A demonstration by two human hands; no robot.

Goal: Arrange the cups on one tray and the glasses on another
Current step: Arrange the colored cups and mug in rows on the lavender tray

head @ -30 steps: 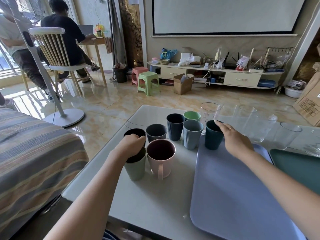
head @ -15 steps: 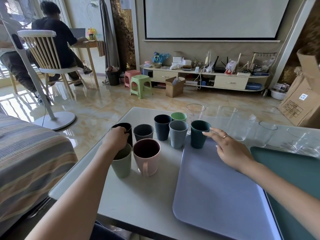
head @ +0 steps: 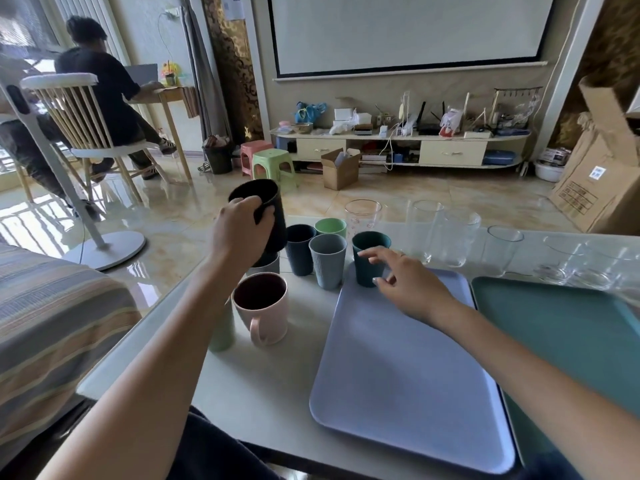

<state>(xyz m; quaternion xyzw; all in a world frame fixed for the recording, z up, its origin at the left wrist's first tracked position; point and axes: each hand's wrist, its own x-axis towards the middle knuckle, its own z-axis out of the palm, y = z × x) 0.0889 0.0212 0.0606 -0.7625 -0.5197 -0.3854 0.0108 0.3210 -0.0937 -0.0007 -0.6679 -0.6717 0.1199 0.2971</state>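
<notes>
My left hand (head: pixel 239 233) grips a black cup (head: pixel 266 209) by its handle and holds it tilted in the air above the other cups. A dark teal cup (head: pixel 369 258) stands at the far left corner of the lavender tray (head: pixel 398 368). My right hand (head: pixel 412 285) hovers right beside that cup with fingers relaxed, holding nothing. On the table left of the tray stand a pink mug (head: pixel 261 308), a grey ribbed cup (head: pixel 327 259), a navy cup (head: pixel 299 247) and a green cup (head: pixel 330 226). Several clear glasses (head: pixel 426 230) stand behind the trays.
A teal tray (head: pixel 568 337) lies to the right of the lavender one. A pale green cup (head: pixel 221 330) is half hidden behind my left forearm. A striped bed (head: pixel 52 323) borders the white table (head: pixel 263 386) on the left. People sit on chairs far left.
My left hand has lifted the black cup off the table and tilted it. My right hand has let go of the dark teal cup, which now stands on the lavender tray.
</notes>
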